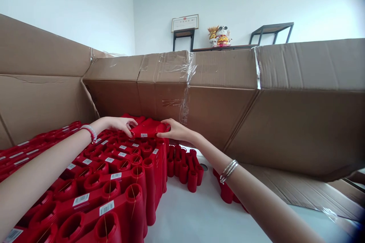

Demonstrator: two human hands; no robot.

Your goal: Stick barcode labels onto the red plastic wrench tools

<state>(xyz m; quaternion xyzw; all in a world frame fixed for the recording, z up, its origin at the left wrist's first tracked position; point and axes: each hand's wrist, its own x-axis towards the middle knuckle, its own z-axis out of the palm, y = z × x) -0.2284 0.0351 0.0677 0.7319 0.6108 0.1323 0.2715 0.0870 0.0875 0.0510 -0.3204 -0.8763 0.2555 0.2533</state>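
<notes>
A red labelled piece (148, 127) lies between the two hands at the far right corner of the stack of red pieces (125, 163), level with or just above its top layer. The left hand (121, 124) has its fingers curled on the piece's left end, and the right hand (175, 131) grips the right end, thumb on the near side and fingers over the far edge. How hard they press cannot be told. Neither hand is nearer, since both touch the piece; its longer extent runs crosswise from one set of fingers to the other, and its white label (144, 135) faces the near side of the stack. Lower down in the stack, the paired tubes stand upright in close rows, their open ends up.

Just beyond the stack rises a cardboard wall (162, 98), close behind the held piece; whether the two touch is hard to tell. To the right of the stack, a small group of red tubes (192, 180) stands on the white worktop (176, 216), and farther right more red tubes (226, 193) are partly hidden by the right forearm
</notes>
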